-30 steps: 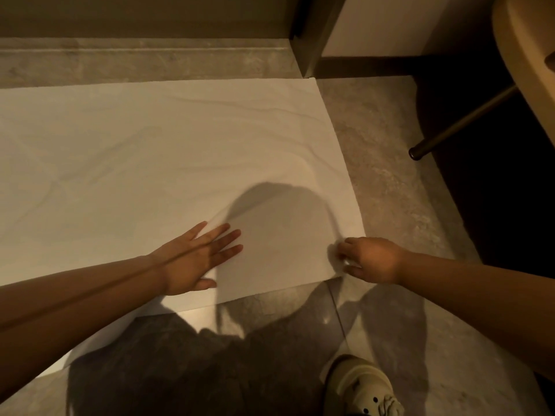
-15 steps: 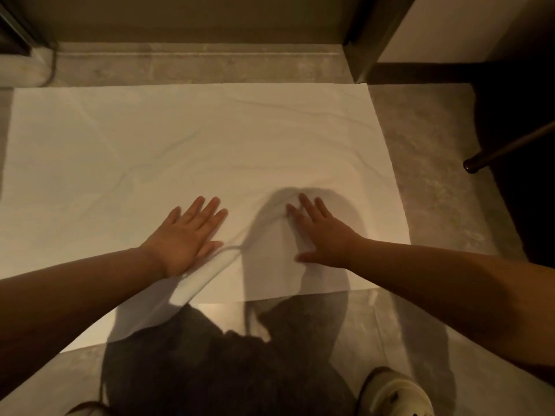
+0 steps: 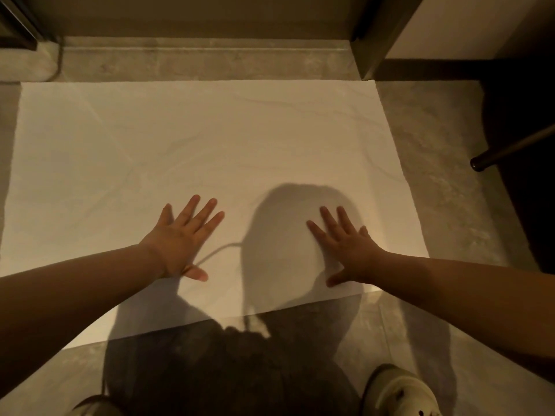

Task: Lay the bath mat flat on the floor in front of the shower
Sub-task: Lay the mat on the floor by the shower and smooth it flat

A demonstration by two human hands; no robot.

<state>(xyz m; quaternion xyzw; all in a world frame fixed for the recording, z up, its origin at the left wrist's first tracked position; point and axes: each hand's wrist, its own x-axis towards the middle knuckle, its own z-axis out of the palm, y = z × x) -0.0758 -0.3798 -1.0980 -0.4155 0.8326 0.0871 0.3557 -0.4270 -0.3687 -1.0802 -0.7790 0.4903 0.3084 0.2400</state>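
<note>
The left hand (image 3: 180, 238) has its fingers (image 3: 207, 211) straight and fanned wide, palm down, pressing flat on the bath mat (image 3: 210, 139) and gripping nothing. The right hand (image 3: 345, 247) does the same a little way off, fingers (image 3: 329, 219) stretched forward and thumb angled out to the side. Both hands lie on the near half of the mat, the left one roughly at its middle and the right one towards its near right corner, with a bare strip of mat between them (the person's own shadow falls right across that strip).

The mat is a pale, whitish rectangle, spread out on the grey stone-look floor (image 3: 435, 163). It lies nearly flat, with a few faint creases running slantwise across its left half and some soft ripples near the far right edge. Its far edge lies right along a low stone step (image 3: 210, 60), and its far right corner sits just beside the foot of a dark upright post (image 3: 378, 34). The near left part is hidden under the left forearm.

Off to the right, apart from the mat, a dark metal leg (image 3: 510, 147) slants down to the floor. A light shoe (image 3: 396, 391) stands on the floor below the right arm.
</note>
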